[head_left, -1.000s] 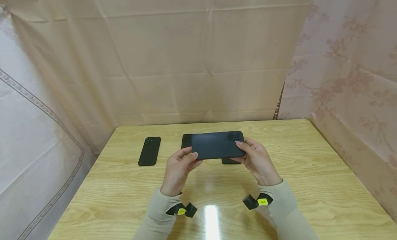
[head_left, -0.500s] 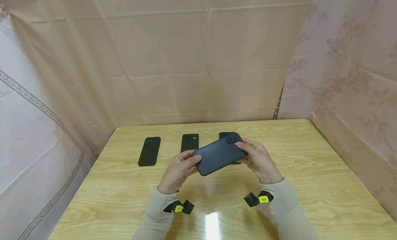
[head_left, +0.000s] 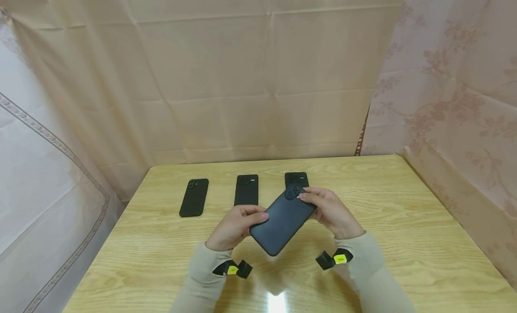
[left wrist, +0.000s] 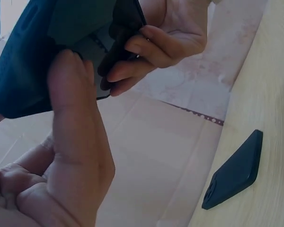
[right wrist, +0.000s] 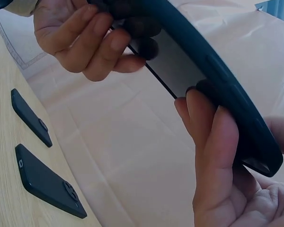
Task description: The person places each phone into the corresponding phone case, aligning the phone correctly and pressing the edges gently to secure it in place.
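Observation:
A dark blue smartphone [head_left: 281, 223] is held up over the table, its back with a round camera bump facing the head camera. It slants, with the camera end at upper right. My left hand [head_left: 237, 225] pinches its left long edge, thumb on the back and fingers underneath. Near the camera bump, my right hand [head_left: 333, 213] grips the opposite side, thumb beside the lenses. Both wrist views show the phone's glossy front [right wrist: 173, 56] reflecting fingers. Part of that front is hidden behind the left hand's fingers [left wrist: 78, 123] in the left wrist view.
Three more black phones lie on the wooden table [head_left: 141, 259]: one at left [head_left: 194, 197], one in the middle [head_left: 247, 190], and one at right [head_left: 296, 178], partly covered by the held phone. A beige curtain [head_left: 250, 79] hangs behind, with patterned cloth [head_left: 456, 102] at the right.
The held phone has turned from level to a steep slant, its plain end swinging down towards me. Both hands keep hold of it. The right-hand phone on the table shows more now.

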`<state>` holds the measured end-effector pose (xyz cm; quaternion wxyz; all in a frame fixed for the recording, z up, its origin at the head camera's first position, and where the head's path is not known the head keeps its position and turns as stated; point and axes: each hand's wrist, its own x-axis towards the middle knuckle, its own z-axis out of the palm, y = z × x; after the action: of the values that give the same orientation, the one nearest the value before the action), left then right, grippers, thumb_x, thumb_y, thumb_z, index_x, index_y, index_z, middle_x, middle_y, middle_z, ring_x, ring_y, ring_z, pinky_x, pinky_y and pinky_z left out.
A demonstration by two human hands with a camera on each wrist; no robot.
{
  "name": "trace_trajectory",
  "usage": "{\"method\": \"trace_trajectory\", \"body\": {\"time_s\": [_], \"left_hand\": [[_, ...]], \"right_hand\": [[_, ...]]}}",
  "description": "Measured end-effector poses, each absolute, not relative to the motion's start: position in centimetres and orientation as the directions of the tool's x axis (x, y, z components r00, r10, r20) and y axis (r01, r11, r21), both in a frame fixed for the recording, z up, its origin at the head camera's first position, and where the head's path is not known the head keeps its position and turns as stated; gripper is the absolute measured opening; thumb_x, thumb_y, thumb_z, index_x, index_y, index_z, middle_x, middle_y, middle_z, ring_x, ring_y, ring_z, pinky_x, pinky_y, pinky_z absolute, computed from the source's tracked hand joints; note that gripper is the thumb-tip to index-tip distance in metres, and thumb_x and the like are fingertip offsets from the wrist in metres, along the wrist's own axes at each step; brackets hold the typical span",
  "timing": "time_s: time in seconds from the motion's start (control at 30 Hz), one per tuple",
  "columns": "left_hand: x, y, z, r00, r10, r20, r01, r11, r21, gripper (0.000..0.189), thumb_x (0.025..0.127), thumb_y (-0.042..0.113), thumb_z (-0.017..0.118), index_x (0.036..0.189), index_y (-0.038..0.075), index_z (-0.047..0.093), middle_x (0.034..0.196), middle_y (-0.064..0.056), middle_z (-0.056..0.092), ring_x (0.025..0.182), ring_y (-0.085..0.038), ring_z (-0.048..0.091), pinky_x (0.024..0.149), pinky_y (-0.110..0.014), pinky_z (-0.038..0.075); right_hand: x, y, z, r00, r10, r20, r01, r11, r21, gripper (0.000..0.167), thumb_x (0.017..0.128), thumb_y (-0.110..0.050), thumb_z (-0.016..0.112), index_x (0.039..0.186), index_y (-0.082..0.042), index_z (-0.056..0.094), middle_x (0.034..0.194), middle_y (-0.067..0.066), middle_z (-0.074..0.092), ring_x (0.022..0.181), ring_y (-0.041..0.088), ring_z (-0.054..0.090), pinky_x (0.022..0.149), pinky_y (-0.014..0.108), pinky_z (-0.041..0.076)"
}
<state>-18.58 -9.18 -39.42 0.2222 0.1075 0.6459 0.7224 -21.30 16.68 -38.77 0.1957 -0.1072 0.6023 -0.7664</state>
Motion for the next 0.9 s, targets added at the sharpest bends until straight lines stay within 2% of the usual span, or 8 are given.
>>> {"method": "trace_trajectory", "body": {"time_s": [0.2, 0.33, 0.5, 0.7, 0.9], "left_hand": [[-18.5, -8.9, -39.6, -0.884, 0.45, -0.128, -0.166, -0.045, 0.985, 0.035, 0.092, 0.009, 0.063, 0.116, -0.016, 0.061, 0.079, 0.004, 0.071, 0.068, -0.006, 0.069, 0.065, -0.022, 0.057], [-18.4, -8.7, -39.6, -0.894, 0.429, -0.129, -0.163, -0.042, 0.986, 0.034, 0.092, 0.008, 0.064, 0.115, -0.016, 0.061, 0.078, 0.004, 0.071, 0.066, -0.006, 0.069, 0.064, -0.021, 0.058], [-18.4, -8.5, -39.6, -0.907, 0.404, -0.117, -0.15, -0.051, 0.987, 0.032, 0.093, 0.008, 0.063, 0.114, -0.015, 0.062, 0.079, 0.005, 0.07, 0.068, -0.007, 0.069, 0.066, -0.022, 0.058], [-18.3, -8.5, -39.4, -0.944, 0.31, -0.115, -0.144, -0.072, 0.987, 0.028, 0.094, 0.011, 0.063, 0.112, -0.01, 0.064, 0.082, 0.005, 0.069, 0.073, -0.008, 0.067, 0.07, -0.023, 0.057], [-18.1, -8.4, -39.1, -0.976, 0.189, -0.11, -0.142, -0.166, 0.976, 0.027, 0.094, 0.008, 0.063, 0.115, -0.009, 0.064, 0.085, 0.004, 0.069, 0.074, -0.009, 0.067, 0.071, -0.025, 0.057]], "right_hand": [[-21.5, 16.6, -38.8, -0.897, -0.429, -0.108, 0.209, -0.195, -0.958, 0.015, 0.099, -0.011, 0.055, 0.1, -0.012, 0.07, 0.088, -0.003, 0.074, 0.074, 0.007, 0.07, 0.069, 0.024, 0.058], [-21.6, 16.7, -38.9, -0.893, -0.436, -0.115, 0.223, -0.206, -0.953, 0.017, 0.1, -0.013, 0.054, 0.1, -0.016, 0.07, 0.088, -0.004, 0.073, 0.073, 0.007, 0.069, 0.069, 0.025, 0.057], [-21.6, 16.8, -39.0, -0.891, -0.444, -0.094, 0.217, -0.236, -0.947, 0.018, 0.102, -0.023, 0.052, 0.114, -0.02, 0.065, 0.097, -0.005, 0.074, 0.079, 0.009, 0.071, 0.075, 0.028, 0.058], [-21.3, 16.5, -38.8, -0.9, -0.433, -0.048, 0.197, -0.304, -0.932, 0.025, 0.103, -0.029, 0.05, 0.124, -0.016, 0.057, 0.098, -0.002, 0.073, 0.087, 0.013, 0.071, 0.082, 0.031, 0.059], [-21.0, 15.6, -38.7, -0.919, -0.393, -0.037, 0.179, -0.333, -0.926, 0.046, 0.103, -0.031, 0.05, 0.142, -0.008, 0.041, 0.113, 0.002, 0.068, 0.097, 0.016, 0.069, 0.088, 0.034, 0.058]]}}
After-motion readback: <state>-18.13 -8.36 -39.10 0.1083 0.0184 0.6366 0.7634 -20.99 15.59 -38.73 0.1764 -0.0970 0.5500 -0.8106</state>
